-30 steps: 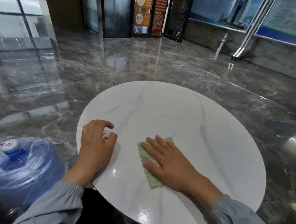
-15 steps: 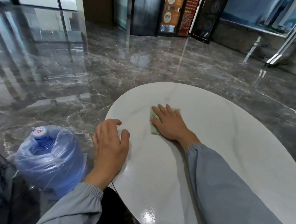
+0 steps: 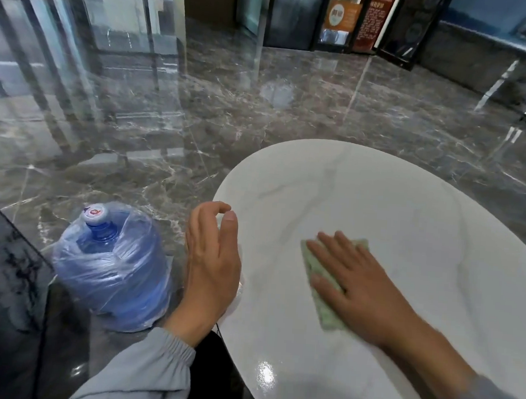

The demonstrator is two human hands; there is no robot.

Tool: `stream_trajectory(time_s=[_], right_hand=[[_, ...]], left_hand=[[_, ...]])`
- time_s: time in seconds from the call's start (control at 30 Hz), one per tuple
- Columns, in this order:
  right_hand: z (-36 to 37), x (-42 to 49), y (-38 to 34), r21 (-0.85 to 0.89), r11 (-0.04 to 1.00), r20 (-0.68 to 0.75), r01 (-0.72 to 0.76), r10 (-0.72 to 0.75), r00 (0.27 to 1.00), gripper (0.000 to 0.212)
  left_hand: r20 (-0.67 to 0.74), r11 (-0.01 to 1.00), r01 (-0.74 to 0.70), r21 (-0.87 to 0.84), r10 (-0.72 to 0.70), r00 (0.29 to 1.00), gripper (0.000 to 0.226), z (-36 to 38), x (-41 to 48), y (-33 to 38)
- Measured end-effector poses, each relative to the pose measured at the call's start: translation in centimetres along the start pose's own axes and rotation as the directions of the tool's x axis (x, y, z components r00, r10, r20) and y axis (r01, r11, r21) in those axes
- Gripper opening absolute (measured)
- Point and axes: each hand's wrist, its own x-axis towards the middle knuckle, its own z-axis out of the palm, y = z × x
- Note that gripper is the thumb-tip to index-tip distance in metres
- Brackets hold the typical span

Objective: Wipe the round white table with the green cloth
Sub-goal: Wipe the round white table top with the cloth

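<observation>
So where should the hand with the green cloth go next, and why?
Probably a sweep away from the body, toward the far side of the table. The right hand lies flat on the green cloth, pressing it onto the near-left part of the round white table. The wide stretch beyond is bare. The left hand sits at the table's edge, perhaps steadying it.

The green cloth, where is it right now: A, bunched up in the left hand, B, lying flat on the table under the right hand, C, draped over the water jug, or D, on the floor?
B: the green cloth lies flat on the round white table with the right hand pressed palm-down on it, while the left hand is at the table's edge, holding nothing.
</observation>
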Motion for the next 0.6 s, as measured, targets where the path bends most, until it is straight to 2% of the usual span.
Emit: stream_trajectory(time_s=[0.2,0.33,0.4,0.5,0.6], right_hand=[[-1.1,18.6,2.5,-0.034,0.986,-0.001,-0.162,0.162,0.987,0.064],[-0.4,25.4,-1.5,-0.043,0.995,0.036,-0.089,0.091,0.995,0.064],[0.1,25.5,-3.9,-0.051,0.999,0.049,-0.004,0.006,0.999,0.064],[0.6,21.5,-6.6,-0.045,0.989,0.07,0.139,-0.136,0.988,0.063],[1.1,13.9,-8.6,-0.034,0.967,0.108,0.253,-0.248,0.963,0.072]], left_hand=[[-0.058,0.999,-0.043,-0.029,0.041,0.997,0.021,0.1,0.3,-0.6],[-0.082,0.998,-0.049,-0.032,0.046,0.996,0.023,0.1,0.6,-0.6],[-0.1,0.998,-0.048,-0.04,0.044,0.994,0.024,0.0,0.7,-0.6],[-0.122,0.996,-0.029,-0.085,0.018,0.992,0.04,-0.1,0.6,-0.9],[-0.174,0.992,-0.039,-0.12,0.018,0.984,0.036,-0.2,0.1,-0.7]])
